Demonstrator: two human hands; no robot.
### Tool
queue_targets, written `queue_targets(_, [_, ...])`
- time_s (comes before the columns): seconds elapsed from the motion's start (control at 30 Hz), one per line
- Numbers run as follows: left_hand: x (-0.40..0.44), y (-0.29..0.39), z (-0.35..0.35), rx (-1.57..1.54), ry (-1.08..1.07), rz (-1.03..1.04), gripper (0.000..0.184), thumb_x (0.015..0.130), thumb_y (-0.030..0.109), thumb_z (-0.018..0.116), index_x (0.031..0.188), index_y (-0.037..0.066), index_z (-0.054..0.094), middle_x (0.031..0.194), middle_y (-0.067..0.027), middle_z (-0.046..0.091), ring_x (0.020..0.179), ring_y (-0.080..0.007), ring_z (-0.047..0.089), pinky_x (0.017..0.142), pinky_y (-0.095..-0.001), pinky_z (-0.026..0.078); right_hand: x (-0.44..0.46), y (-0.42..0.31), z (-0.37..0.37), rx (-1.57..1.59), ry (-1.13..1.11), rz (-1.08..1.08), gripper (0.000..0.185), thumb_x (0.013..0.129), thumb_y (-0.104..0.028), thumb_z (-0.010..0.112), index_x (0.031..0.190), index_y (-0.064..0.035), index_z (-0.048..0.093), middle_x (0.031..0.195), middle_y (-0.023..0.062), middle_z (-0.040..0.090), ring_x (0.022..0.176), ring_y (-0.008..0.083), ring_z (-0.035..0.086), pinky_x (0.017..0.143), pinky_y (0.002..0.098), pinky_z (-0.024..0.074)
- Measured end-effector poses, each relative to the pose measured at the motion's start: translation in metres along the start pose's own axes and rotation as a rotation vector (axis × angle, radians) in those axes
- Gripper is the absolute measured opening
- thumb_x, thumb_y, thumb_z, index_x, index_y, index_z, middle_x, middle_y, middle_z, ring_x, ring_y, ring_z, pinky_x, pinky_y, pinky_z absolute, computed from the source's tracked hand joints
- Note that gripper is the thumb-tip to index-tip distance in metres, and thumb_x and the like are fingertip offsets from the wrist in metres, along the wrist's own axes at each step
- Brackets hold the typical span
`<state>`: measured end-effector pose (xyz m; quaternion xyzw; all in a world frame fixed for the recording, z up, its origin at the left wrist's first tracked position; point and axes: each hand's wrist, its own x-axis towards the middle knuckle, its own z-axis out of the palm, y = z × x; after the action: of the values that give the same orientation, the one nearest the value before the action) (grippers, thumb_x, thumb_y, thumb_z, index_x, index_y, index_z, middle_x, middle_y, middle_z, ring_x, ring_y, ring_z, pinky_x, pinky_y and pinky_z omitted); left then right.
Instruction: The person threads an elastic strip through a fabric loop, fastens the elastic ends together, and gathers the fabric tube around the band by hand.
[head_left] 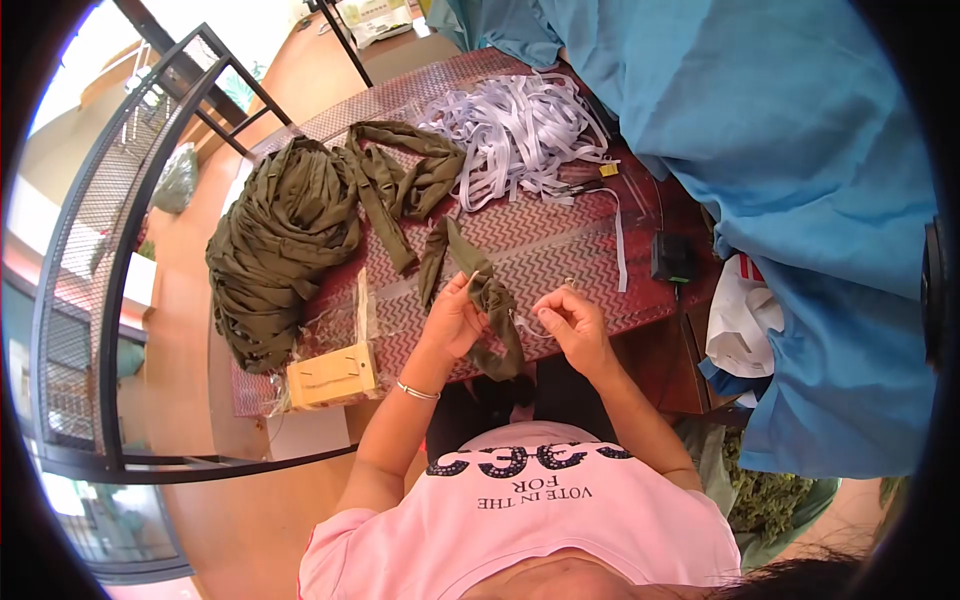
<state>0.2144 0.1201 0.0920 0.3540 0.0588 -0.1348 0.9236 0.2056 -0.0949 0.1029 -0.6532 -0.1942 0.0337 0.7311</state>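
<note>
My left hand (455, 318) is closed on an olive-green fabric strip (492, 295), part of which hangs in a loop below the fingers. Just to the right, my right hand (575, 322) is closed, thumb against fingers, on a thin pale strand (527, 326) that runs toward the fabric. Beyond the hands, more olive fabric strips (385, 190) lie on the table, joined to a big olive bundle (285, 225). A tangled heap of white elastic bands (520, 130) lies farther back, one band trailing down on its right.
A patterned red table (560, 245) spreads under everything. A wooden block (333, 377) sits at its near left edge, a black box (672, 258) at its right. Blue cloth (800, 150) hangs at the right; a black metal frame (125, 250) stands at the left.
</note>
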Motion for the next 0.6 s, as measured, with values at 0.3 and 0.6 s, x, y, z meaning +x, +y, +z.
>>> queue_targets(0.3, [-0.011,-0.004,0.013,-0.035,0.07,-0.019,0.016,0.093,0.011,0.053,0.109,0.009,0.056,0.093,-0.0022,0.066,0.079,-0.0132,0.066,0.066,-0.0273,0.056,0.006,0.003,0.004,0.037,-0.261,0.139,0.008,0.087,-0.005,0.06,0.091,0.0012,0.061,0.085,-0.0014,0.051,0.072,0.0038,0.046,0.061,0.0203,0.0374])
queue_targets(0.6, [-0.009,-0.001,-0.001,0.091,0.026,-0.174,0.011,0.092,0.011,0.054,0.102,0.008,0.058,0.091,-0.0025,0.065,0.078,-0.0131,0.065,0.067,-0.0292,0.056,0.006,-0.006,0.016,-0.097,-0.175,-0.055,0.003,0.083,-0.002,0.057,0.083,-0.0009,0.054,0.075,0.0037,0.045,0.065,0.0131,0.047,0.058,0.0269,0.0373])
